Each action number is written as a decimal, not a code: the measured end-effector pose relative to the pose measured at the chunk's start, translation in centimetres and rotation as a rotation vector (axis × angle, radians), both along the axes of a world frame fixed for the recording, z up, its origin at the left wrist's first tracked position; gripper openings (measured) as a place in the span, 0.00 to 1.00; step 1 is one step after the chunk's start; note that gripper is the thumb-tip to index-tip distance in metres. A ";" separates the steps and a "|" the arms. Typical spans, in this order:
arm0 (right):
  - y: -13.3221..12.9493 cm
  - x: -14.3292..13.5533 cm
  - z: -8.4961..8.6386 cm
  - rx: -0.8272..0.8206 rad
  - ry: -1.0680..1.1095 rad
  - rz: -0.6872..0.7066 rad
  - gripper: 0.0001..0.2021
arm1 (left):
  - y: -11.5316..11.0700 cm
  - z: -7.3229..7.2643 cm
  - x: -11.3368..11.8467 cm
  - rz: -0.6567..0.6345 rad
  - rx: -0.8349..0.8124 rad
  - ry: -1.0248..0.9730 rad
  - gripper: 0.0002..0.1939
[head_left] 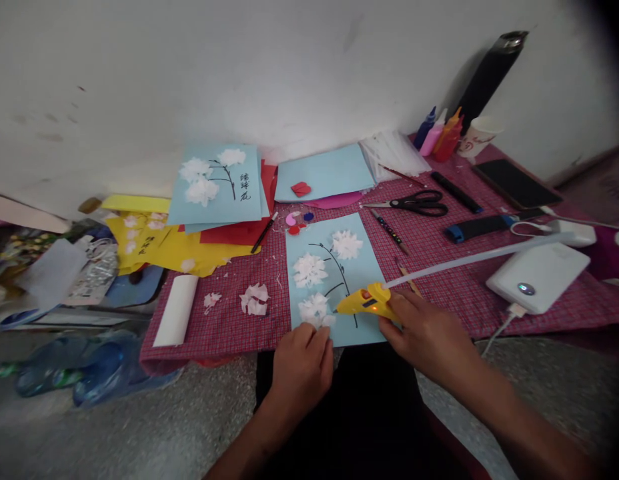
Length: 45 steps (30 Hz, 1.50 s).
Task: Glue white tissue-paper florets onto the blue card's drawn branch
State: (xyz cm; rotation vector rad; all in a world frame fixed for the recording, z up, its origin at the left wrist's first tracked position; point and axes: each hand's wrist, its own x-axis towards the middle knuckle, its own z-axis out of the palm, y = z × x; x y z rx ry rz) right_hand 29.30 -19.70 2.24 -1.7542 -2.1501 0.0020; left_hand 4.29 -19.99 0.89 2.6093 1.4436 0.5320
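Note:
A yellow hot glue gun [367,301] with a long clear glue stick [469,259] out of its back is gripped in my right hand [432,333]. Its nozzle points left, beside the lowest white paper flower [313,307] on a light blue card [372,267]. My left hand [303,360] is closed at the card's lower edge, its fingertips touching the bottom of that flower; what they pinch is hidden. Two more white paper flowers, an upper one [346,245] and a middle one [310,269], sit around a drawn dark branch [334,257].
White paper petals [254,300] and a paper roll [176,311] lie left of the card. A finished flower card [217,183] rests at the back left. Black scissors [419,202], a pencil [389,230], paint bottles [442,137] and a white power bank [538,277] are on the right.

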 end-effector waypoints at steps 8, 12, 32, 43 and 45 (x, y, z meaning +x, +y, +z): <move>-0.2 0.5 -0.6 0.023 0.078 -0.027 0.05 | -1.2 -0.1 -1.5 -0.017 0.003 -0.068 0.09; -0.3 0.6 -1.3 -0.008 0.144 -0.030 0.05 | -0.1 -0.1 -2.2 0.031 0.013 -0.127 0.10; 10.2 8.3 0.9 -0.309 0.391 -0.296 0.08 | 0.6 -0.3 -1.8 -0.048 -0.035 -0.167 0.08; 6.3 7.8 0.9 -0.064 0.069 -0.352 0.11 | 1.2 -1.0 -2.9 -0.057 -0.002 -0.226 0.08; 4.3 5.1 0.7 -0.018 0.071 -0.318 0.12 | 1.3 -1.0 -2.6 -0.063 0.014 -0.207 0.08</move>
